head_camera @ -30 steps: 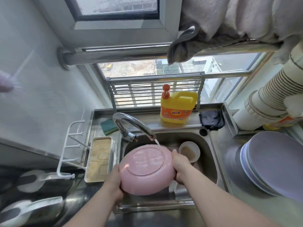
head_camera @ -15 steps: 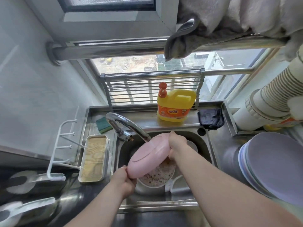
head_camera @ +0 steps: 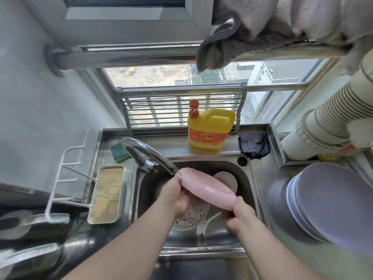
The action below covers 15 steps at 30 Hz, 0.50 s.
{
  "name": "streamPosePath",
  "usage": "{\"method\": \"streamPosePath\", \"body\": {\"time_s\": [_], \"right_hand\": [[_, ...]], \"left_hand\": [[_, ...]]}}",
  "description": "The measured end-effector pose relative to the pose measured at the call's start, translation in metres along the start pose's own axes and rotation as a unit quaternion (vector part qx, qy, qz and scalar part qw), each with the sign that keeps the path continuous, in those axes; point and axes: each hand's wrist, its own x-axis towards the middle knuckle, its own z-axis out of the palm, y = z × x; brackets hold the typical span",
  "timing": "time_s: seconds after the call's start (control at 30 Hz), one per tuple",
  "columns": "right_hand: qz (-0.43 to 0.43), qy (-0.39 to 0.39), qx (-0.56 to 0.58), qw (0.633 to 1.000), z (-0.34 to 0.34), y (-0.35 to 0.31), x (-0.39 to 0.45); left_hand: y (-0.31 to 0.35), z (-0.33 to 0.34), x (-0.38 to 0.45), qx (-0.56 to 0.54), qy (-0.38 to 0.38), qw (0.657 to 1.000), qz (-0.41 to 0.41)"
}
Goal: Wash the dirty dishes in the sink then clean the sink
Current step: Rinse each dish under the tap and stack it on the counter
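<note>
A pink plate (head_camera: pixel 207 187) is held on edge over the steel sink (head_camera: pixel 247 178), its upper left rim just under the tap spout (head_camera: pixel 159 158). My left hand (head_camera: pixel 174 196) grips that upper left rim. My right hand (head_camera: pixel 239 214) grips the lower right rim. Below the plate lies a dirty speckled plate (head_camera: pixel 193 216), with a white utensil (head_camera: pixel 207 223) beside it. A small beige bowl (head_camera: pixel 227 179) with brownish residue sits at the back of the basin, partly hidden by the pink plate.
A yellow detergent bottle (head_camera: pixel 210 128), a green sponge (head_camera: pixel 119 152) and a dark cloth (head_camera: pixel 254 144) sit on the ledge behind the sink. A stack of purple plates (head_camera: pixel 335 205) stands on the right counter. A wood-patterned tray (head_camera: pixel 107 194) and white rack (head_camera: pixel 64 178) are left.
The pink plate has been turned in my hands: my left hand moved from its lower left rim to the upper left by the tap, and my right hand dropped from the top to the lower right.
</note>
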Motion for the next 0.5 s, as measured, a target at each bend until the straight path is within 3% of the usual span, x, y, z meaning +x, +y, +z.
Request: {"method": "streamPosePath", "body": {"time_s": [0.1,0.23,0.4,0.5], "right_hand": [[0.003,-0.055,0.048,0.997,0.013,0.014,-0.017],[-0.011,-0.111,0.022,0.993,0.043,0.023,-0.037],[-0.043,-0.162,-0.096,0.981,0.069,0.042,-0.057],[-0.106,-0.206,-0.208,0.950,0.064,0.054,-0.061]], "left_hand": [[0.000,0.000,0.000,-0.022,0.012,1.000,0.009],[0.009,-0.010,-0.004,-0.082,0.017,0.996,-0.001],[0.020,-0.033,-0.003,-0.150,0.060,0.987,-0.008],[0.022,-0.053,-0.004,-0.154,0.096,0.981,-0.065]]}}
